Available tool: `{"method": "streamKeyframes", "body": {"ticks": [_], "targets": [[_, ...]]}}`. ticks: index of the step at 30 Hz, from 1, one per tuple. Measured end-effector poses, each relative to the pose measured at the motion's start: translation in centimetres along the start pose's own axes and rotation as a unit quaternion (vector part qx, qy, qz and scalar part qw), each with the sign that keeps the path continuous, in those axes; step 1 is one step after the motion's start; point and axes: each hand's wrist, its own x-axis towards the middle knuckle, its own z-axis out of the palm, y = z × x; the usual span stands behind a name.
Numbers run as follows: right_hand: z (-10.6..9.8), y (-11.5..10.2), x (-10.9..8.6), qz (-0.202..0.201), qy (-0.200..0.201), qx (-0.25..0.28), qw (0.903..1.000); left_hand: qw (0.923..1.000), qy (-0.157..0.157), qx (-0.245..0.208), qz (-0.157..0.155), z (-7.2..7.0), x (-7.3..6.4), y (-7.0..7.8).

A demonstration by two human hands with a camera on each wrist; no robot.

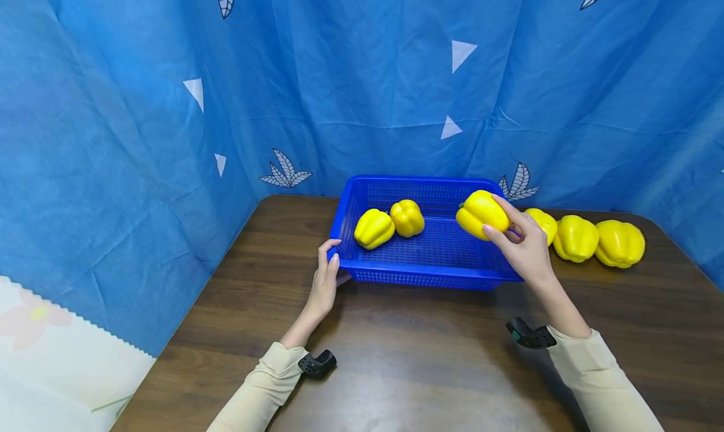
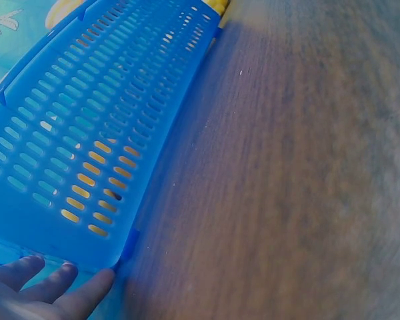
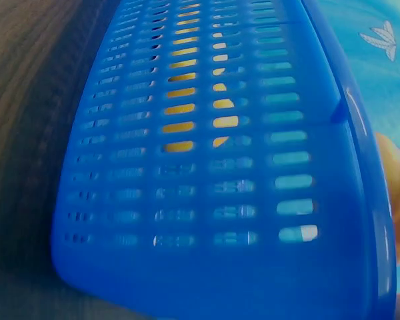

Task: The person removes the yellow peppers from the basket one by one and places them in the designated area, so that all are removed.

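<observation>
A blue plastic basket [image 1: 424, 273] with slotted sides stands toward the back of the table. At its front left corner, my left hand [image 1: 323, 287] grips the rim; in the left wrist view its fingers [image 2: 87, 297] lie against that corner. My right hand [image 1: 530, 248] pinches a yellow bell pepper [image 1: 482, 214] between thumb and fingers, over the basket's right part. Inside, toward the left, lie two more yellow bell peppers, one in front [image 1: 374, 229] and one just behind it [image 1: 407, 218]. The right wrist view mostly shows the basket's front wall [image 3: 187, 160], with the held pepper partly cut off.
Right of the basket, three yellow bell peppers sit in a row: one [image 1: 544, 223] partly behind my right hand, a middle one [image 1: 575, 238] and an outer one [image 1: 619, 243]. A blue patterned curtain [image 1: 367, 86] hangs behind the brown wooden table [image 1: 418, 350].
</observation>
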Motion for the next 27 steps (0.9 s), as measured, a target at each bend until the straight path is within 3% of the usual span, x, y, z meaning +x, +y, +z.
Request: {"method": "streamKeyframes", "body": {"ticks": [5,12,16,20,23,27], "targets": [[-0.7,0.2,-0.5,0.018,0.043,0.024,0.9986,1.0,-0.006,0.005,0.0,-0.1,0.1,-0.1],[-1.3,0.5,-1.3,0.046,0.069,0.091,0.9924,0.9999,-0.006,0.011,-0.003,-0.1,0.0,0.0],[-1.6,0.6,-1.6,0.063,0.106,0.17,0.9778,0.9999,-0.005,0.01,-0.003,0.0,0.0,0.0],[-2.1,0.8,-1.9,0.07,0.138,0.249,0.9559,1.0,-0.003,0.005,-0.001,0.0,0.0,0.1],[-2.5,1.1,-2.1,0.073,0.156,0.28,0.9444,1.0,-0.002,0.004,0.001,0.0,0.0,0.0],[-3.0,1.6,-2.3,0.094,0.169,0.283,0.9394,1.0,0.0,0.002,0.005,-0.1,0.1,-0.1]]}}
